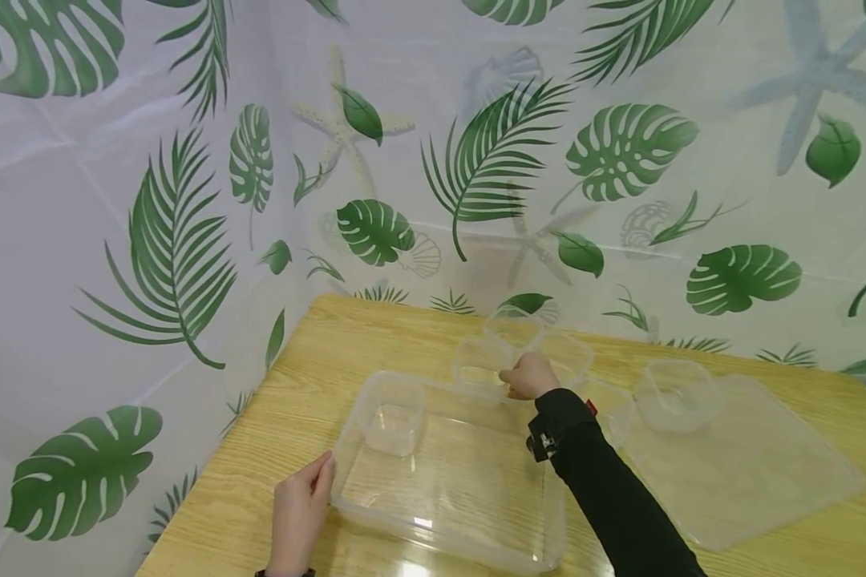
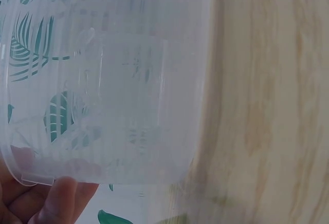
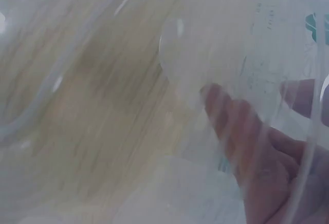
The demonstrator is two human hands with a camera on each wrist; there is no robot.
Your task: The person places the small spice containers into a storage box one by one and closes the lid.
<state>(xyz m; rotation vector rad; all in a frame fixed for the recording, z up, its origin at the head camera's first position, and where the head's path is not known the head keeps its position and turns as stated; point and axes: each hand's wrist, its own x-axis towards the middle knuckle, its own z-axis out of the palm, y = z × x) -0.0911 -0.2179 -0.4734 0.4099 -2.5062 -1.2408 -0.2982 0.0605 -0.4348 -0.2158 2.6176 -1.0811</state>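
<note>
A large clear plastic bin (image 1: pixel 447 533) stands on the wooden table with a small clear container (image 1: pixel 393 417) inside it, at its back left corner. My left hand (image 1: pixel 299 505) pinches the bin's left rim; in the left wrist view the thumb and fingers (image 2: pixel 60 198) are at the rim's corner. Beyond the bin's far edge, my right hand (image 1: pixel 532 375) grips a small clear container (image 1: pixel 476 365) by its side. The right wrist view shows the right fingers (image 3: pixel 241 126) through clear plastic, the thumb apart from them.
Other small clear containers (image 1: pixel 514 327) cluster at the table's back, near the right hand. On the right lies a flat translucent lid (image 1: pixel 758 473), with another clear container (image 1: pixel 674 401) by its far left corner. A leaf-printed curtain (image 1: pixel 476 264) hangs behind the wooden table (image 1: pixel 260 449).
</note>
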